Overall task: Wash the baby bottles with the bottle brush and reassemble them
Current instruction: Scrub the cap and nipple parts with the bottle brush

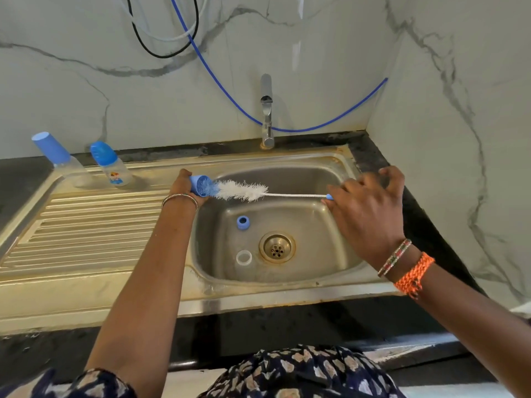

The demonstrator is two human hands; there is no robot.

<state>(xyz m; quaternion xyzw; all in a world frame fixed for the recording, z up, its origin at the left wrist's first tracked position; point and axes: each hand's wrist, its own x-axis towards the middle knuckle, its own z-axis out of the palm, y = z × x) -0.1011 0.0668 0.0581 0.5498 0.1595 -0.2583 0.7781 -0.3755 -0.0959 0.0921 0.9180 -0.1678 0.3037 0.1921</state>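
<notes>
Brush tip inside a blue cap, held over the sink

Nearest, below both grips, a clear ring (244, 257) and a blue collar (243, 222) lie in the sink (316, 271) basin by the drain (277, 248). The right hand (370, 208) pinches the handle end of the bottle brush (244, 191); its bristle tip sits in the blue cap (201, 186) that the left hand (184, 186) holds. Beyond the left grip, two capped baby bottles (110, 163) stand on the drainboard; the tap (267, 110) rises farthest back
</notes>
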